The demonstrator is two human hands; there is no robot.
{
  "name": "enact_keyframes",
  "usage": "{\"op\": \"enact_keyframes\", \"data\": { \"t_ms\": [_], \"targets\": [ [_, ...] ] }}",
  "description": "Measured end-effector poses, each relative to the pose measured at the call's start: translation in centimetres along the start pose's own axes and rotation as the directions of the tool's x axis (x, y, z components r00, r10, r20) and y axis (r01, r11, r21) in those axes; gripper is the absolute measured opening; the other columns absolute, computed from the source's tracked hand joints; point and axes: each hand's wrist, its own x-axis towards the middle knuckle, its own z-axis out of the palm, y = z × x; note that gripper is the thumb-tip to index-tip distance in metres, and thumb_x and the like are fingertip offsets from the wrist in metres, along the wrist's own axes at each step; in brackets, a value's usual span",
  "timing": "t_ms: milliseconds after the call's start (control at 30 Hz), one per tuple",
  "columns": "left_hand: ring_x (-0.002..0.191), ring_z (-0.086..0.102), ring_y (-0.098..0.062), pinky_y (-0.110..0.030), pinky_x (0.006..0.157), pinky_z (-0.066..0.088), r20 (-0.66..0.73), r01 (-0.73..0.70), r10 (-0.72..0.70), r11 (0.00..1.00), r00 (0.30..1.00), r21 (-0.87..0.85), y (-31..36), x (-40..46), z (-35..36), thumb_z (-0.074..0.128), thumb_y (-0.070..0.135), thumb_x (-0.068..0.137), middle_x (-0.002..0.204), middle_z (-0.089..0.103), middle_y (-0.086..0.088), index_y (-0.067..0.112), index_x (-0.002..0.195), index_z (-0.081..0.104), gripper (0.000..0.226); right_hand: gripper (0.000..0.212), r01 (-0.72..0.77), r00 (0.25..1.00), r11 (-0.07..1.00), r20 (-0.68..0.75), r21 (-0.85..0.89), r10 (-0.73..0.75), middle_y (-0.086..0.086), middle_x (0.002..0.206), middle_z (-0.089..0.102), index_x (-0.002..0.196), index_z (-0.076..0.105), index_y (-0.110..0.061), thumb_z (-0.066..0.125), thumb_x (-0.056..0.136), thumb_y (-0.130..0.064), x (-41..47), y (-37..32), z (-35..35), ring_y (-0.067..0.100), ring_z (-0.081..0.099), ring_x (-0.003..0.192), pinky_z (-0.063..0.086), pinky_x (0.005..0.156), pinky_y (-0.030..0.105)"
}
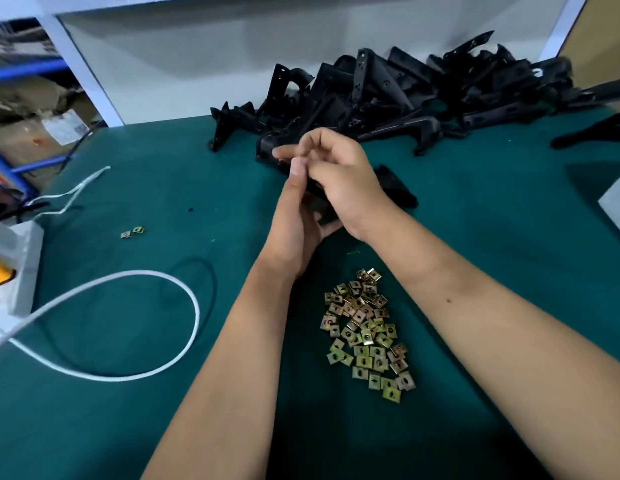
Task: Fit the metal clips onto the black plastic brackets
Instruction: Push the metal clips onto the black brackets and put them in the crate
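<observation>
- Left hand (294, 216): centre of view, thumb up, fingers curled under and around a black plastic bracket (395, 188), gripping it from the 7 o'clock side
- Right hand (339, 168): just beside and partly over the left, fingers curled onto the same bracket at its 11 o'clock end; whether a clip sits pinched between the fingertips cannot be told
- Held bracket: lifted above the green table mat (475, 237), one dark end poking out past the right wrist toward 3 o'clock
- Pile of black brackets (423, 95): heaped along the far edge of the mat at 12 to 2 o'clock, against the pale back panel (197, 64)
- Heap of metal clips (365, 334): brassy squares, loose on the mat at 6 o'clock between the two forearms
- Two stray clips (132, 232): lying together on the mat at 9 o'clock, well apart from the heap
- White cable (194, 306): looped across the mat at 8 o'clock
- White box (21, 265): at the left edge, 9 o'clock, with a yellow part on it
</observation>
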Motion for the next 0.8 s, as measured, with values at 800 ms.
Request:
{"op": "enact_keyframes", "data": {
  "t_ms": [800],
  "targets": [
    [0.105,0.074,-0.014,-0.028,0.104,0.049,-0.189,-0.334,0.539,0.722,0.821,0.606,-0.7,0.1,-0.6,0.037,0.022,0.111,0.151,0.048,0.004,0.034,0.158,0.029,0.048,0.010,-0.110,0.970,0.778,0.103,-0.618,0.219,-0.003,0.073,0.072,0.086,0.068,-0.016,0.074,0.094,-0.017,-7.2,1.0,-8.0,0.009,0.064,0.060,0.051,0.056,0.022]
  ]
}}
